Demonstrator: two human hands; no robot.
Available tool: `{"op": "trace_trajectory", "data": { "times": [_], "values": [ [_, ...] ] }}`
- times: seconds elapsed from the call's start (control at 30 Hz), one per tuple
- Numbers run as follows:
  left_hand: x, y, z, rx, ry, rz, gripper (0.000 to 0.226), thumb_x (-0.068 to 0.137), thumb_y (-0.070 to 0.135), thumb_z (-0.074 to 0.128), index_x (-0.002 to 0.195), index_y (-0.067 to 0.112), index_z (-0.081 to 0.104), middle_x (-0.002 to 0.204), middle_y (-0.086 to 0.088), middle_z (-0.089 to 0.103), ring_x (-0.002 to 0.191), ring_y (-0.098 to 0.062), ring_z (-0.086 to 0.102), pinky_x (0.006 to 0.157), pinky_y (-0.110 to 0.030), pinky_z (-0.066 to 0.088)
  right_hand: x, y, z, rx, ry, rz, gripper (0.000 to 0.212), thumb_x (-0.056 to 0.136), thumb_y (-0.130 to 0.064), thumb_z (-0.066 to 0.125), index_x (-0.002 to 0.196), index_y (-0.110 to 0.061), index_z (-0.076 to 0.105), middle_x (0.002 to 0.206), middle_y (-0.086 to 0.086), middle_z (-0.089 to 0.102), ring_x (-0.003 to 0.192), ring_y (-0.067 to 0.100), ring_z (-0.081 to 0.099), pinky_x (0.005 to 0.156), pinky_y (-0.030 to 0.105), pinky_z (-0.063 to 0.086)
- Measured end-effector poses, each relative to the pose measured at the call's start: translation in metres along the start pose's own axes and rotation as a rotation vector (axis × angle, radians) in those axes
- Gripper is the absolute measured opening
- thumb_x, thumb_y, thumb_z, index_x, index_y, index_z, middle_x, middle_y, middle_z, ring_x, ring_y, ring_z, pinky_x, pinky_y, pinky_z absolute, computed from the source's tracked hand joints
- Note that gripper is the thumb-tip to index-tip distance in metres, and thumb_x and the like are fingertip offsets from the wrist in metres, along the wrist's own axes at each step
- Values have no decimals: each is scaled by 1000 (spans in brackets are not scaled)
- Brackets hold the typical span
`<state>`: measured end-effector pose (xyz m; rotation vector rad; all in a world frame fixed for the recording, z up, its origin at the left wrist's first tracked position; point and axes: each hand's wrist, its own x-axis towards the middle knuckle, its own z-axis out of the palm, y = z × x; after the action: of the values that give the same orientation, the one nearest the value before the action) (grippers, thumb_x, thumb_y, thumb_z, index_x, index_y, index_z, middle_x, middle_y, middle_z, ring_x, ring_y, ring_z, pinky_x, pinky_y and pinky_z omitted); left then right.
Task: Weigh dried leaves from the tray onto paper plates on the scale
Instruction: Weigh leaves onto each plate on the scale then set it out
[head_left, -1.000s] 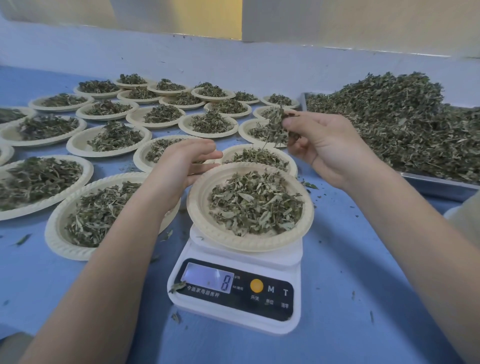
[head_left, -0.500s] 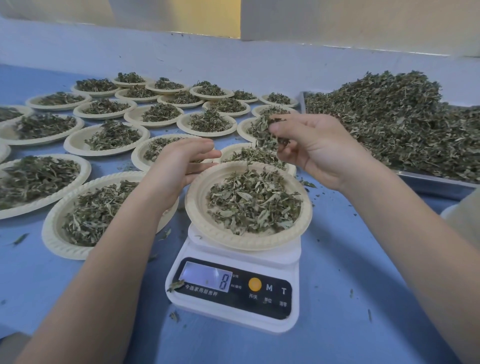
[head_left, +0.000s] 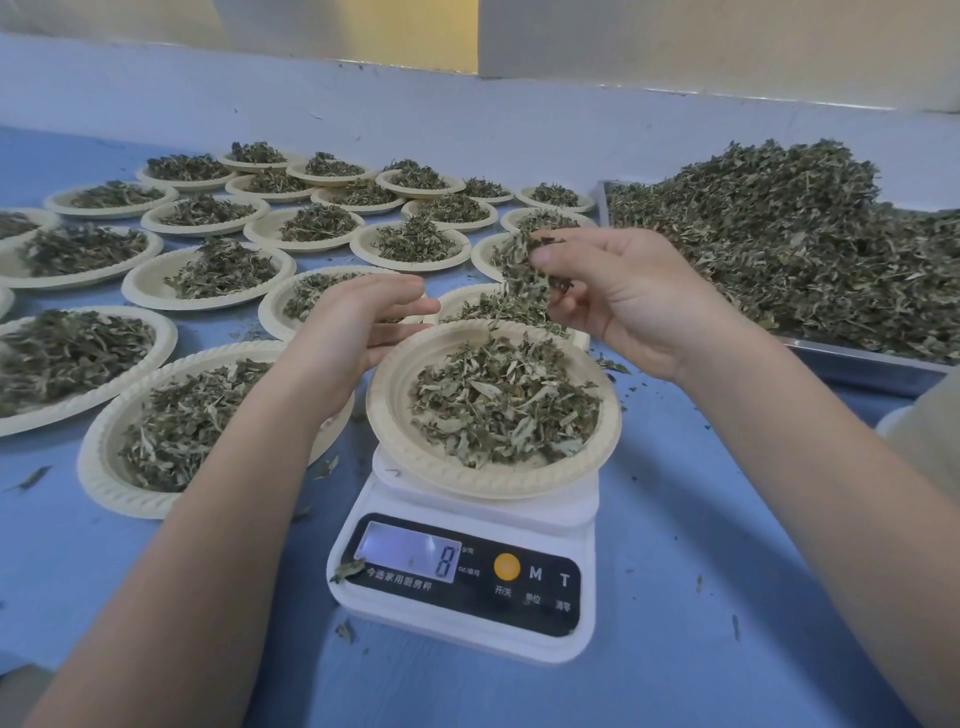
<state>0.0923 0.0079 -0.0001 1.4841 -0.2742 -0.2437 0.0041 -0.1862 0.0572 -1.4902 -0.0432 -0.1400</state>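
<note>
Closest to the person, a white kitchen scale (head_left: 462, 577) sits on the blue counter (head_left: 675, 597), its display showing 8. On its platform rests a paper plate (head_left: 415, 447) holding dried leaves (head_left: 504, 400). The left hand (head_left: 348, 338) hovers just beside the plate's left rim, its grip loosely open and holding nothing. The right hand (head_left: 623, 296) hangs above the plate's far edge, its grip pinched on a tuft of leaves (head_left: 524, 265). Beyond, many filled plates (head_left: 208, 270) cover the counter. To the far right, a metal tray (head_left: 862, 358) carries a high heap of leaves.
</note>
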Motion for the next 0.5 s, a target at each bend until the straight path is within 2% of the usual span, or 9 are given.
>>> {"op": "trace_trajectory", "data": {
  "times": [0.1, 0.33, 0.5],
  "values": [
    [0, 0, 0, 0, 0, -1, 22, 87, 25, 60, 107, 16, 64, 97, -1, 74, 69, -7, 68, 72, -29, 49, -1, 0, 1, 3, 2, 9, 6, 85, 1, 63, 80, -2, 66, 69, 5, 58, 46, 4, 52, 46, 12, 45],
    [0, 0, 0, 2, -4, -3, 25, 86, 25, 60, 108, 14, 64, 96, -1, 74, 69, -7, 68, 71, -29, 50, 0, 1, 2, -1, 12, 12, 9, 85, 1, 63, 78, -3, 66, 65, 3, 57, 46, 4, 52, 46, 12, 45],
    [0, -1, -1, -5, -14, 1, 24, 85, 26, 61, 106, 15, 64, 96, -1, 74, 72, -9, 69, 74, -32, 51, 2, 0, -6, 49, 72, -31, 6, 84, -1, 64, 83, -4, 69, 67, 2, 68, 50, 5, 56, 50, 14, 48]
  ]
}}
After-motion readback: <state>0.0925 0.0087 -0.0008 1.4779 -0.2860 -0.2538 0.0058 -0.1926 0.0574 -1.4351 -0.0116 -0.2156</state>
